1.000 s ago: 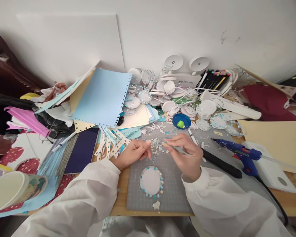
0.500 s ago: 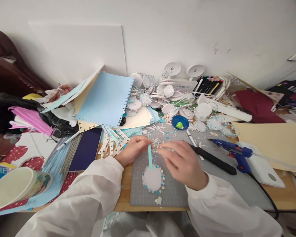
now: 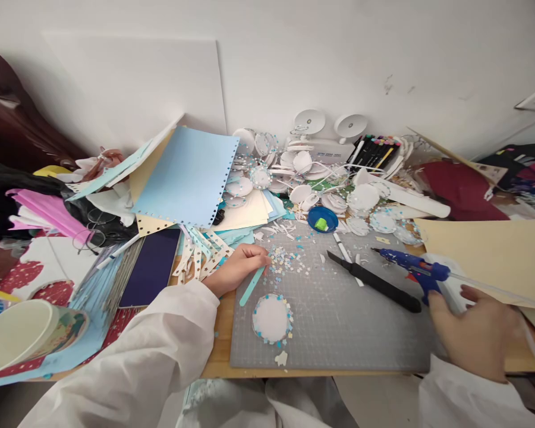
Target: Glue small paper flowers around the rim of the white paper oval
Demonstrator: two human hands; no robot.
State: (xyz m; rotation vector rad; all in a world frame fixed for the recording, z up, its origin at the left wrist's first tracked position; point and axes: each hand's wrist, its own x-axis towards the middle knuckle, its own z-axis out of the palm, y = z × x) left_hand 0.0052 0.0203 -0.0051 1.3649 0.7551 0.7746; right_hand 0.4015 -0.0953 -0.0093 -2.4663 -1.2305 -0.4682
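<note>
the fingers (image 3: 259, 260) of the left hand (image 3: 235, 271) were pinched together on a turquoise strip (image 3: 251, 288) that pointed toward seven o'clock. the right hand (image 3: 479, 333) had just left the small paper stars (image 3: 288, 261) and reached four o'clock of the blue glue gun (image 3: 417, 266), thumb and fingers apart; blur hid any contact. that put the two hands well apart, with only the left near the star-edged disc (image 3: 271, 319), which lay at six o'clock from the stars, on the gray mat (image 3: 348, 333).
</note>
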